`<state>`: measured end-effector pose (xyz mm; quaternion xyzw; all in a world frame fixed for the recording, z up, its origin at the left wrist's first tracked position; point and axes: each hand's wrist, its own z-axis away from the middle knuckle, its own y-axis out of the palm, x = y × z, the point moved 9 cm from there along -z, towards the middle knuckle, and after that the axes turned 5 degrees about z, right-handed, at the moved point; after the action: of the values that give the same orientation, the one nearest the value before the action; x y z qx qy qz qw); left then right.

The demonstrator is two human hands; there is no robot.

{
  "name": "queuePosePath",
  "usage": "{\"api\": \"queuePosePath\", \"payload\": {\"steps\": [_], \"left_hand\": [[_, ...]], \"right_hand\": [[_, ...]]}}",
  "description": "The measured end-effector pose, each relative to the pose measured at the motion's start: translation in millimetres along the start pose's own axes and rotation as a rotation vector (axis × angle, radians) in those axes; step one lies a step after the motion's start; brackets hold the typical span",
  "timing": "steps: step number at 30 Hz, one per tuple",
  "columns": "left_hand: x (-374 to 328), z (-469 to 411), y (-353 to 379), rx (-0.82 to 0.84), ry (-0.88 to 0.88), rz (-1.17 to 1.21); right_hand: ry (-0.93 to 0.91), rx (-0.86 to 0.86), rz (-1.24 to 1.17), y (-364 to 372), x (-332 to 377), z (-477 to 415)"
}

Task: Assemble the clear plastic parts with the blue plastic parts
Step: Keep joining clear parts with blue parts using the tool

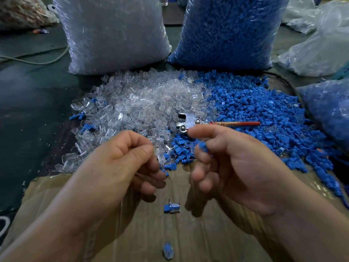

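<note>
While hovering just nearer than the metal tool (pixel 188 121), holds the two hands apart, with a narrow gap between.

With the right hand (pixel 230 163), pinches a small blue part (pixel 203 146), matte and stubby, between thumb and forefinger, directly below the tool's shiny riveted head.

Curls the left hand (pixel 120 157) loosely, nearer than the tool and to its left, thumb laid against forefinger. Shows a blue speck at the lower fingertips; gripped or not, cannot tell.

Nearer still than the tool, against flat brown cardboard (pixel 198 233): a joined piece (pixel 172 207), a glossy clear shell over a square blue end. Resting or in the air, cannot tell. Closer in again, a second piece (pixel 167 250), blurred, blue under clear.

Left of the tool and behind it: a heap of clear parts (pixel 143 103), glassy, rounded, hollow.

Right of the tool, under its thin red handle (pixel 236 123): a heap of blue parts (pixel 260 110), dull, with flat tabs and ribbed stems.

Far behind the tool, upright in crinkled shiny film: a sack of clear parts (pixel 113 33) to the left and a sack of blue parts (pixel 230 31) to the right.
</note>
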<state>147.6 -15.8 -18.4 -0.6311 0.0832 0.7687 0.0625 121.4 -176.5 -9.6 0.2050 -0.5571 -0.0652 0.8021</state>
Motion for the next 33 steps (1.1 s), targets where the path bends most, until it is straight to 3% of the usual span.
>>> {"api": "queuePosePath", "payload": {"steps": [3,9,12,16,24,27,31,33], "left_hand": [[-1,3,7,0.033,-0.007,-0.008],[3,4,14,0.046,-0.019,-0.002],[2,5,17,0.048,-0.018,0.038],[1,5,17,0.034,-0.013,0.113],[0,7,23,0.016,0.033,0.125],[-1,7,22,-0.004,0.048,0.131],[-5,7,22,-0.016,0.083,0.129],[-6,7,23,-0.018,0.097,0.121]], "right_hand": [[-0.029,0.069,-0.23,4,7,-1],[0.006,0.089,-0.141,8,-3,0],[-0.023,0.034,-0.03,4,-3,-1],[-0.229,0.007,0.204,4,13,3],[-0.623,-0.243,0.99,8,36,21],[-0.684,-0.28,1.01,9,44,23],[-0.587,-0.183,0.862,11,31,15],[-0.61,-0.194,0.929,13,30,15]]}}
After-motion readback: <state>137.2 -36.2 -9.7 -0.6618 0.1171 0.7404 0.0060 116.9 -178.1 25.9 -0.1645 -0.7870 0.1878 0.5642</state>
